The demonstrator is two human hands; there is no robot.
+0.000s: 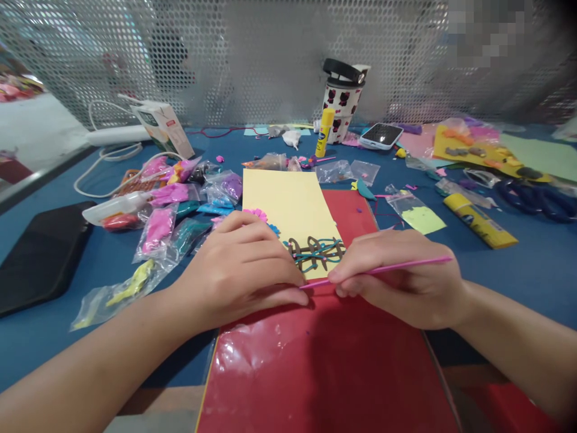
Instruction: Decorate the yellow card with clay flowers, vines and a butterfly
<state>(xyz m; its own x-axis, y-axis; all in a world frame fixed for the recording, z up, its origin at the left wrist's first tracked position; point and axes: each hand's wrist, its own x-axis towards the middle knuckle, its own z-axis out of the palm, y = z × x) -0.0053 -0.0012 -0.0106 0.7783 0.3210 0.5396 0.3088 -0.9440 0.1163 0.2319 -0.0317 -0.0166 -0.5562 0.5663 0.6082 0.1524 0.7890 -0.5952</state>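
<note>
My right hand is closed around a thin pink stick, its tip pointing left at my left thumb. Resting over the lower left of a pale yellow sheet, my left hand has its fingers bent and pressed together; whether it pinches anything at the stick's tip is unclear. Between the hands, a brown and teal clay lattice lies on the sheet's lower part. Pink clay petals and a blue clay piece show beside my left fingers. A red folder lies under the sheet.
Bagged clay, a black phone and a carton lie left. An upright glue stick, a patterned tumbler and another phone stand or lie behind. To the right are a yellow glue tube and scissors.
</note>
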